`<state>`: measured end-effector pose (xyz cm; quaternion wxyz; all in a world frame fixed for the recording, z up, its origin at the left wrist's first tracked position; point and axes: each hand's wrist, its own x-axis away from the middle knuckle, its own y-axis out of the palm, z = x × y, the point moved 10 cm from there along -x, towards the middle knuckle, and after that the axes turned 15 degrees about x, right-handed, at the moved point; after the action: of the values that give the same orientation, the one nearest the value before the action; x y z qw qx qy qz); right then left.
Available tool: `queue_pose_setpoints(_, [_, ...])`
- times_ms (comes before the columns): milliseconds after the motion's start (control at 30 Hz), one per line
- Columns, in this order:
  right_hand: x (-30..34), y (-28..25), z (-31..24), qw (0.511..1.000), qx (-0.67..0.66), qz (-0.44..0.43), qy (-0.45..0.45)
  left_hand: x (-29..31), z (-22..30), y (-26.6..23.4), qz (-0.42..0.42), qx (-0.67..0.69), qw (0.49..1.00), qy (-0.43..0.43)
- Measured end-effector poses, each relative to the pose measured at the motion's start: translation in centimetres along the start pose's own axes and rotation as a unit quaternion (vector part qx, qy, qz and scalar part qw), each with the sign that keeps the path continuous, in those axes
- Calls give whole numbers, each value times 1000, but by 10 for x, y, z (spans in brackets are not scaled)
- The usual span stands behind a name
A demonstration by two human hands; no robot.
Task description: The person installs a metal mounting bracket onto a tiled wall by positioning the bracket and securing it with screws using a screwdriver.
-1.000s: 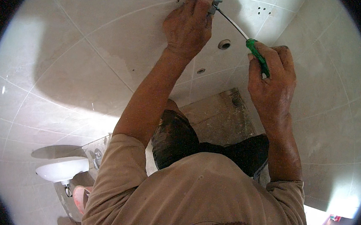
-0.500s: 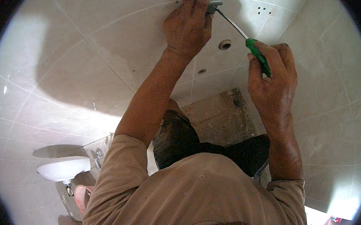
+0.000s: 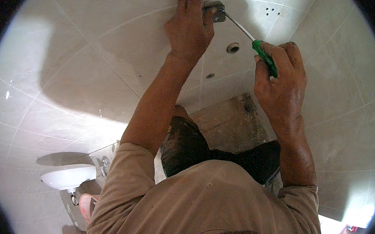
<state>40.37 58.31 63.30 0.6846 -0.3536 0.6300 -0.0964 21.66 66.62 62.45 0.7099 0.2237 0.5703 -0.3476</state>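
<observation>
Against the tiled wall (image 3: 113,59) ahead, my left hand (image 3: 189,28) grips a small grey metal bracket (image 3: 220,15), its fingers wrapped over the left side. My right hand (image 3: 284,73) is closed round the green handle of a screwdriver (image 3: 263,55). The screwdriver's shaft slants up and left, and its tip meets the right part of the bracket. Whether a screw sits under the tip is too small to tell.
A round pipe opening (image 3: 232,48) and a smaller hole (image 3: 210,76) lie below the bracket. Several small holes (image 3: 272,12) mark the wall to the right. At lower left, a white washbasin (image 3: 68,176) juts out near a pink plastic object (image 3: 86,205).
My left hand has shifted slightly left and down, and more of the bracket's face shows. The right hand and screwdriver have moved a little left.
</observation>
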Motion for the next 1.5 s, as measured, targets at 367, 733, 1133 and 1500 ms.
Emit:
queue_pose_setpoints(367, [0, -4, -10, 1000, 7, 20, -16, -4, -1, 2, 26, 16, 999, 20])
queue_pose_setpoints(733, [-5, 17, 39, 950, -171, -97, 243, -18, 9, 1, -24, 84, 995, 37])
queue_pose_setpoints(1133, [-10, 6, -10, 997, 39, -26, -55, -29, -2, 7, -85, 184, 978, 45])
queue_pose_setpoints(1500, [-2, 31, 35, 971, -130, -135, 147, -28, 0, 10, -84, 127, 987, 56])
